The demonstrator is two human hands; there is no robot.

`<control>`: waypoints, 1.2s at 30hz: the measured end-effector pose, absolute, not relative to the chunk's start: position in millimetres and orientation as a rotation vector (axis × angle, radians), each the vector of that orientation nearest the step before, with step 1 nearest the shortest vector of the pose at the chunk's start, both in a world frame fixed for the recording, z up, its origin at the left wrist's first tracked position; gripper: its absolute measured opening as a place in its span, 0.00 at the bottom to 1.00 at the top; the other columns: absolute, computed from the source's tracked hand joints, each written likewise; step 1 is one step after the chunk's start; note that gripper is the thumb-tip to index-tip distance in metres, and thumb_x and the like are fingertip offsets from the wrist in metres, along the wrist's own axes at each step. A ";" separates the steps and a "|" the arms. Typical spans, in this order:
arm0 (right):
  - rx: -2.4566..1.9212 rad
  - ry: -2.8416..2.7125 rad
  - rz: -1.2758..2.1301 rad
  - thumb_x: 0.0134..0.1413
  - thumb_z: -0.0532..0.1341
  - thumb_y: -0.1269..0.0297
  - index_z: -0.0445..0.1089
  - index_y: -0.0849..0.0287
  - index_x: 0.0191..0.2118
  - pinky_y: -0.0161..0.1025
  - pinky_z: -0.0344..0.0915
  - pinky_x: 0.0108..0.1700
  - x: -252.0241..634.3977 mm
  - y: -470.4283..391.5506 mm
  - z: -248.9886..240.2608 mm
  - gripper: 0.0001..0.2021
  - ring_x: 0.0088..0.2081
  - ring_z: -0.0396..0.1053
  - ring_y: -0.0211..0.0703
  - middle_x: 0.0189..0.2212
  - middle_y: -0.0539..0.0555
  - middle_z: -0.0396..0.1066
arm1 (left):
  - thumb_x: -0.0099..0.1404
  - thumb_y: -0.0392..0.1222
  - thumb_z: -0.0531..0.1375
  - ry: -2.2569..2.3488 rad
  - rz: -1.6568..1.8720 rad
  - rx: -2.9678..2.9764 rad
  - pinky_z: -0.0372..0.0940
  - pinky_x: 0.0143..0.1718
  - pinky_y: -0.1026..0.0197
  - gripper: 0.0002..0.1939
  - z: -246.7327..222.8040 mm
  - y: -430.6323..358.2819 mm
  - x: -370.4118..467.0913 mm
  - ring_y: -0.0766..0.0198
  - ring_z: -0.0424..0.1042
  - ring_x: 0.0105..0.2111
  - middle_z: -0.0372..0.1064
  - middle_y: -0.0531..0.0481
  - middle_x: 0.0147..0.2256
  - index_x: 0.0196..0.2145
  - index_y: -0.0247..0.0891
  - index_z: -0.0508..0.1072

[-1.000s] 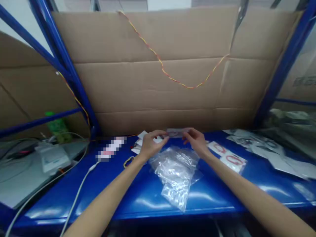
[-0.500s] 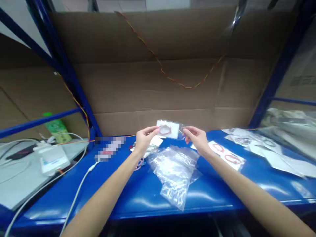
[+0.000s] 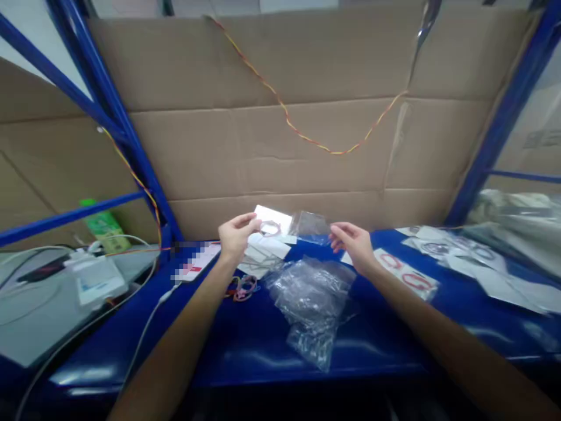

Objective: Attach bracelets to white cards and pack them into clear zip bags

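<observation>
My left hand (image 3: 236, 238) is closed in a pinch on the left end of a white card (image 3: 276, 216), raised above the table. A thin pale band (image 3: 270, 228), looped like a bracelet, lies against the card near my fingertips. My right hand (image 3: 353, 244) pinches the right edge of a clear plastic bag (image 3: 311, 227). The bag's left edge meets the card's right end; whether they overlap I cannot tell. Beneath both hands, a heap of clear plastic bags (image 3: 311, 298) lies on the blue table (image 3: 249, 339).
Coloured bands (image 3: 243, 288) and white cards (image 3: 263, 254) lie left of the heap. To the right are a card with red loops (image 3: 405, 272) and more cards (image 3: 477, 263). A phone (image 3: 199, 263) with a white cable sits left. A cardboard wall (image 3: 280, 146) closes the back.
The card and band have moved left with my left hand. Earlier the card overlapped the clear bag; now they sit side by side, with the bag stretching from my right hand.
</observation>
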State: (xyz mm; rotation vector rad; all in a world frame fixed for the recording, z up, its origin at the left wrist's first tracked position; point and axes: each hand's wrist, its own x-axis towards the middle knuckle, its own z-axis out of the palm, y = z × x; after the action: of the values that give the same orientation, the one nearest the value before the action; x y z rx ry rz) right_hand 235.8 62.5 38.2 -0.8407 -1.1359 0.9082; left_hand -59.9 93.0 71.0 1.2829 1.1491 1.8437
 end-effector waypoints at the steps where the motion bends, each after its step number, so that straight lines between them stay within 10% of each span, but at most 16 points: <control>1: -0.843 -1.136 0.909 0.42 0.75 0.48 0.76 0.61 0.37 0.34 0.68 0.20 236.3 63.1 37.5 0.22 0.22 0.70 0.39 0.25 0.52 0.76 | 0.43 0.44 0.75 1.183 1.822 1.291 0.73 0.32 0.58 0.25 71.8 95.1 -65.8 0.61 0.77 0.27 0.81 0.45 0.31 0.40 0.32 0.83; 11: -0.861 -1.161 0.926 0.43 0.74 0.47 0.77 0.62 0.37 0.34 0.67 0.19 234.0 65.9 30.3 0.23 0.19 0.69 0.37 0.24 0.52 0.77 | 0.48 0.42 0.66 1.579 1.532 1.579 0.70 0.30 0.58 0.20 56.2 111.2 -94.6 0.57 0.76 0.26 0.80 0.45 0.28 0.39 0.32 0.83; 23: -0.855 -1.180 0.923 0.44 0.75 0.48 0.77 0.62 0.37 0.34 0.68 0.19 236.8 68.4 29.2 0.22 0.19 0.69 0.37 0.24 0.52 0.77 | 0.54 0.39 0.67 1.883 1.176 2.278 0.64 0.57 0.47 0.13 50.4 109.1 -94.7 0.42 0.73 0.51 0.77 0.37 0.48 0.38 0.36 0.83; 28: -0.855 -1.165 0.916 0.42 0.75 0.47 0.77 0.62 0.37 0.33 0.67 0.18 235.3 67.5 31.3 0.23 0.19 0.68 0.37 0.23 0.52 0.76 | 0.60 0.50 0.66 1.941 0.931 2.446 0.63 0.54 0.43 0.12 49.1 103.0 -89.2 0.41 0.70 0.49 0.75 0.38 0.46 0.35 0.40 0.84; 36: -0.884 -1.170 0.902 0.43 0.73 0.47 0.77 0.62 0.37 0.32 0.63 0.17 236.7 68.2 32.1 0.22 0.18 0.65 0.34 0.23 0.51 0.76 | 0.63 0.41 0.63 1.973 0.646 2.610 0.64 0.50 0.48 0.08 45.3 98.9 -88.2 0.43 0.69 0.50 0.73 0.37 0.46 0.32 0.38 0.82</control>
State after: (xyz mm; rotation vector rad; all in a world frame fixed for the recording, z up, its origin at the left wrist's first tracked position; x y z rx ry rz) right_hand 236.7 68.2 32.1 -0.8843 -1.1698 0.9023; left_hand -88.2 98.9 45.3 2.6095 1.9730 0.6465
